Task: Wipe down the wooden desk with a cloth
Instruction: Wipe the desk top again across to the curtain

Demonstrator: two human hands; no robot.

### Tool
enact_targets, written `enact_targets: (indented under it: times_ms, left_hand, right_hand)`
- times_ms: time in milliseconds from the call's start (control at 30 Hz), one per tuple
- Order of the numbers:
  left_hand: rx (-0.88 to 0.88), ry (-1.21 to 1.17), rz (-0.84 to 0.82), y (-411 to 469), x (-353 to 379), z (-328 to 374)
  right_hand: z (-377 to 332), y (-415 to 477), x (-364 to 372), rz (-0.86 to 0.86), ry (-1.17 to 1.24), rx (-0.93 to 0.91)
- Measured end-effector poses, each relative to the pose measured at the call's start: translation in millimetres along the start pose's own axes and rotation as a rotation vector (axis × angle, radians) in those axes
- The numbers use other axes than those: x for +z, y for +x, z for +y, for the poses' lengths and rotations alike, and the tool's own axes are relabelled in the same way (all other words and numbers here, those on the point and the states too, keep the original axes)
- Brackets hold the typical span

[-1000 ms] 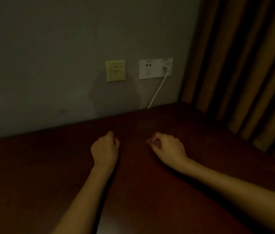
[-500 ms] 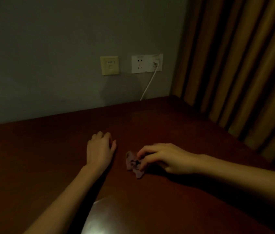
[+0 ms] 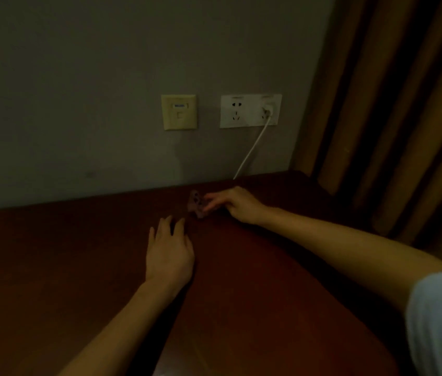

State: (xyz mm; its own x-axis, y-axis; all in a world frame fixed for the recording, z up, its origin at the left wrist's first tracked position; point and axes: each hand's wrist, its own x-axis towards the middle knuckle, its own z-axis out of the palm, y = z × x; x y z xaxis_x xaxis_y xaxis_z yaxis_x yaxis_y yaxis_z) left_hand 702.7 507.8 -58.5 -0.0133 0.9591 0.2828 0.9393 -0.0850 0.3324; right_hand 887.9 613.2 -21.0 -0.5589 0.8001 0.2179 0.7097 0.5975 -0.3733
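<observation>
Cloth: small, crumpled, pinkish, lying on the wooden desk far back, near the wall edge and just short of the spot where the white cable drops behind the top. The right hand has it by curled fingertips, a light pinch rather than a full palm press, with the arm stretched well forward. The left hand lies flat and relaxed on the wood nearer to us, fingers loosely spread, holding nothing; we read it as a brace. The light is dim, and the surface shows no damp streak, dust line or sheen boundary, so we cannot tell which parts have been wiped. Our judgement: the work is at the back strip, mid-task at best, and the broad near and left stretches of the top, plus the right-hand edge by the curtain, look like ground to cover. Beyond, on the wall: a white socket and a yellowish plate.
</observation>
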Motion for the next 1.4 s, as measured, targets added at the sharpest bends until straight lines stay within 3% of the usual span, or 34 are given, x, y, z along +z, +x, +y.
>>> enact_targets:
  times_ms: [233, 333, 433, 567, 700, 833, 1000, 1167, 1267, 1400]
  left_hand:
    - [0.015, -0.030, 0.016, -4, -5, 0]
    - [0.008, -0.040, 0.040, -3, -2, 0]
    - [0.002, -0.025, 0.045, -2, 0, 2]
    - [0.000, -0.028, 0.037, -4, -1, 2]
    - [0.010, -0.060, 0.028, -3, -6, 0]
    - [0.011, -0.059, 0.034, -3, -6, 1]
    - [0.003, -0.058, 0.053, -3, 1, 0]
    - [-0.015, -0.054, 0.038, -5, -4, 2]
    - [-0.019, -0.068, 0.036, -5, -6, 1]
    - [-0.013, -0.073, 0.054, -5, -4, 0]
  right_hand:
    - [58, 20, -7, 0.131, -0.075, 0.217]
    - [49, -15, -11, 0.127, -0.094, 0.098]
    - [24, -38, -8, 0.002, -0.075, -0.041]
    - [9, 5, 5, -0.069, -0.030, -0.129]
    - [49, 40, -4, 0.013, -0.048, 0.072]
    - [92, 6, -30, 0.118, -0.112, 0.240]
    - [55, -49, -25, 0.063, -0.080, 0.111]
    - [18, -7, 0, -0.025, -0.042, -0.072]
    - [55, 12, -11, 0.037, -0.103, 0.044]
    - [93, -29, -39, 0.148, -0.147, 0.229]
